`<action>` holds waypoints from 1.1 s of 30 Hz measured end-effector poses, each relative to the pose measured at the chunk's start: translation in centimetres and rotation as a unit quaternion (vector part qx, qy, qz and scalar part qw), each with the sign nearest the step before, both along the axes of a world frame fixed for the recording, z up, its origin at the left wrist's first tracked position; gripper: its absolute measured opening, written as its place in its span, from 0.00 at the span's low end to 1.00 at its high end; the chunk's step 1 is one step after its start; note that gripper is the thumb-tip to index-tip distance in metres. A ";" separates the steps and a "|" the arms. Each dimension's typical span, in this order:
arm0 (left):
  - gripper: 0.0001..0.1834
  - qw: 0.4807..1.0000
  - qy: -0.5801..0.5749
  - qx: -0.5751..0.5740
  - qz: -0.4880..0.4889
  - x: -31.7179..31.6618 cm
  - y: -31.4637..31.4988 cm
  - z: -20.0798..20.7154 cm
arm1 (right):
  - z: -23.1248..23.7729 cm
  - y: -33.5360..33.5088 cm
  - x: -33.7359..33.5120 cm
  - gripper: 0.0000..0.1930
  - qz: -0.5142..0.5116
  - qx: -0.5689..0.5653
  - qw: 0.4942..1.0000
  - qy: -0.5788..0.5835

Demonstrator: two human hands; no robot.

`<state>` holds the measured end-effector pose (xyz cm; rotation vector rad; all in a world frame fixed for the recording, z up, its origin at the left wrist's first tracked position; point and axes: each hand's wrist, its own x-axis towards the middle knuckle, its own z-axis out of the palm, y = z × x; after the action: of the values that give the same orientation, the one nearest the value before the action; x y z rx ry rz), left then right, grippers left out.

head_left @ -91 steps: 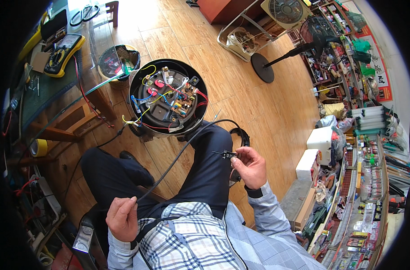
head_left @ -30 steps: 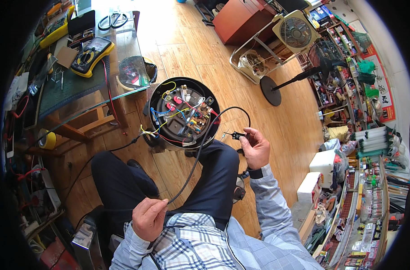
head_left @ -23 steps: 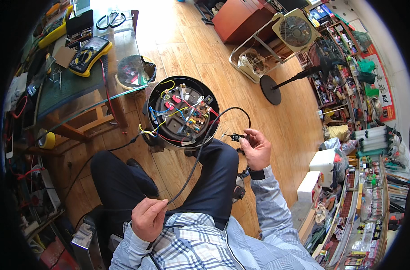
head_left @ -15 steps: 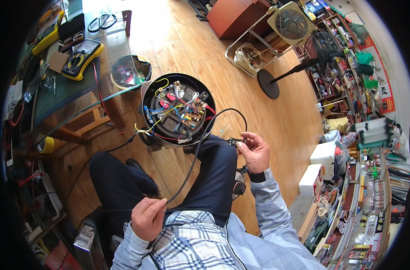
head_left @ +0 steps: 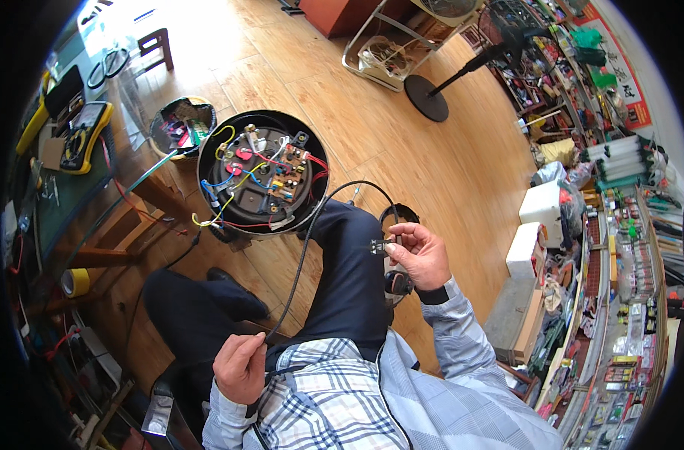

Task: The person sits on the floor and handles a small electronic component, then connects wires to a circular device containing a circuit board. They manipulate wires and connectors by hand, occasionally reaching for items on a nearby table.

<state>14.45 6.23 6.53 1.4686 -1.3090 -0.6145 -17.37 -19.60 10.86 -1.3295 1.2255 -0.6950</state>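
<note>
My right hand (head_left: 418,256) pinches a small dark connector (head_left: 379,247) with shiny metal parts between thumb and fingers, over my right knee. From there a black cable (head_left: 300,259) arches up and back down to my left hand (head_left: 240,367), whose thumb and fingertips are closed on it near my lap. Beyond my knees sits a round black appliance base (head_left: 205,161), its underside facing up. Inside it show a brown circuit board (head_left: 291,178) and red, blue, yellow and white wires; neither hand touches these.
At the left a glass-topped table holds a yellow-and-black multimeter (head_left: 85,137) and scissors (head_left: 108,68). A waste bin (head_left: 156,142) stands beside it. A black pedestal fan (head_left: 426,99) is on the wooden floor, far right. Crowded shelves (head_left: 627,315) and white boxes (head_left: 543,212) line the right side.
The whole view has swung right, so table and appliance base appear farther left. Both hands keep their grip; the connector in my right hand has tilted slightly.
</note>
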 end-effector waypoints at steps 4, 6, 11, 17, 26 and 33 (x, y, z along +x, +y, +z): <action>0.13 1.000 -0.001 0.016 -0.004 -0.3 -0.1 -0.1 | 0.3 0.7 -1.4 0.18 -0.015 0.009 1.000 0.005; 0.13 1.000 -0.005 0.022 -0.007 -0.4 -0.2 -0.2 | 0.4 0.9 -2.1 0.18 -0.019 0.015 1.000 0.015; 0.12 0.999 -0.005 0.029 -0.016 -0.6 -0.2 -0.3 | 0.4 1.6 -3.2 0.18 -0.020 0.014 1.000 0.011; 0.11 0.999 -0.007 0.031 -0.025 -0.7 -0.2 -0.5 | 0.4 2.1 -3.3 0.16 -0.032 0.010 0.999 0.018; 0.12 0.999 -0.011 0.036 -0.025 -0.9 -0.2 -0.8 | 0.1 2.1 -3.8 0.16 -0.024 0.020 0.999 0.019; 0.11 0.998 -0.017 0.039 -0.040 -0.7 -0.3 -0.9 | 0.2 2.1 -3.8 0.16 -0.021 0.034 0.998 0.038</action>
<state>13.74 5.96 5.63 1.5015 -1.3895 -0.7010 -21.22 -17.47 11.08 -1.2877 1.3304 -0.6307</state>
